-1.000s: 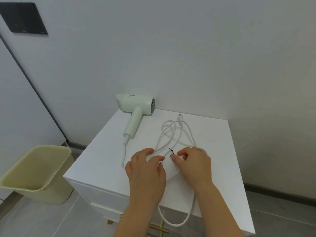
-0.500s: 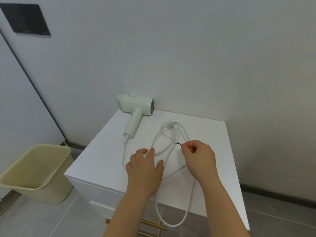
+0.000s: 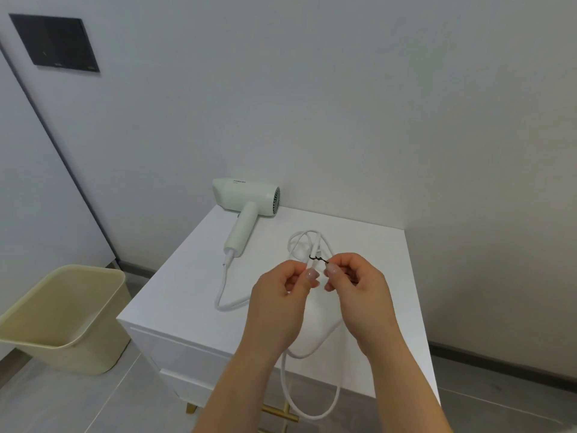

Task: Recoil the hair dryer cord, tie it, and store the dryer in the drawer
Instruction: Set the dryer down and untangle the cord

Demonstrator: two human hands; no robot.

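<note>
A pale green hair dryer (image 3: 246, 201) lies at the back of the white cabinet top (image 3: 187, 276), handle toward me. Its white cord (image 3: 223, 295) runs from the handle, loops near the middle and hangs over the front edge. My left hand (image 3: 278, 304) pinches the gathered cord strands just above the top. My right hand (image 3: 356, 289) pinches one end of a thin black twist tie (image 3: 317, 258), whose other end wraps around the cord. The drawer front (image 3: 175, 348) below the top is closed.
A beige waste bin (image 3: 62, 317) stands on the grey floor to the left of the cabinet. White walls close in behind and to the right. Gold cabinet legs (image 3: 281, 415) show below. A dark panel (image 3: 56, 43) hangs on the wall at upper left.
Both hands rose off the cabinet top and came together. My left hand went from lying flat to pinching the cord, and the tie in my right hand now meets the cord.
</note>
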